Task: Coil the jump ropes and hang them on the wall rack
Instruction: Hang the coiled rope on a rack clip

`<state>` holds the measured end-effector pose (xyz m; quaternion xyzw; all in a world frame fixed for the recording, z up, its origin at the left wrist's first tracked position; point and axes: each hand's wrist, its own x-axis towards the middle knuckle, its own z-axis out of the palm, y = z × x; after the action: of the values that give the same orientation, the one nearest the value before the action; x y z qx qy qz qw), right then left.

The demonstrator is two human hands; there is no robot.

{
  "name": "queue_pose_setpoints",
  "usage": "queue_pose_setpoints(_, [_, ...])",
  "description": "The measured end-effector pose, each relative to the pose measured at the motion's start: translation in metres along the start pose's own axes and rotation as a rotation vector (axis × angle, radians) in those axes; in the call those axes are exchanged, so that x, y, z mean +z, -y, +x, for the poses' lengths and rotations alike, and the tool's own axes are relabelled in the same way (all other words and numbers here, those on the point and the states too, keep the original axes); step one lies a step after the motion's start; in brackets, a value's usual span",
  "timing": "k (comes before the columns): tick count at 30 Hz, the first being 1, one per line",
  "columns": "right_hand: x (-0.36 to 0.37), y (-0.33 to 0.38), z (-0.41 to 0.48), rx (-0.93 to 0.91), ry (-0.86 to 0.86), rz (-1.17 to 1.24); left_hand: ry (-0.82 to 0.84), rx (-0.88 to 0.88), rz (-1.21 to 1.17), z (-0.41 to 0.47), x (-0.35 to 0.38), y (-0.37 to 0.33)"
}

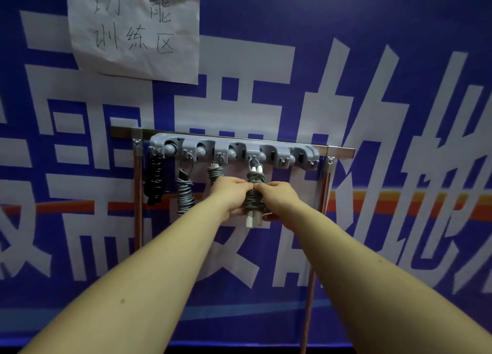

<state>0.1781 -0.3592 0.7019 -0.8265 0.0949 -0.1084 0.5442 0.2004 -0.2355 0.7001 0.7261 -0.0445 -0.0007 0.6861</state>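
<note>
Hanging under the fourth hook of the grey wall rack (pixel 234 151) is a coiled grey jump rope (pixel 253 202) with white handles; its loop seems hooked on. The left hand (pixel 229 194) and the right hand (pixel 278 196) each have their grip curled round the coil, fingertips pinching it. Under the rack's left hooks hang a black rope bundle (pixel 154 180), a long grey rope bundle (pixel 184 194) and a short grey rope bundle (pixel 215 171).
</note>
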Motion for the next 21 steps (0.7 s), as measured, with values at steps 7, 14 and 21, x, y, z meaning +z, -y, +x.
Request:
queue_pose_setpoints(7, [0.018, -0.021, 0.000, 0.005, 0.013, 0.024, -0.029, 0.064, 0.082, 0.004, -0.004, 0.028])
queue_pose_setpoints(14, [0.050, -0.078, -0.044, 0.139, 0.114, 0.128, -0.022, -0.047, 0.135, -0.039, -0.010, 0.085])
queue_pose_setpoints(21, [0.099, -0.184, -0.136, 0.280, 0.160, 0.220, 0.027, -0.260, 0.188, -0.124, -0.017, 0.207])
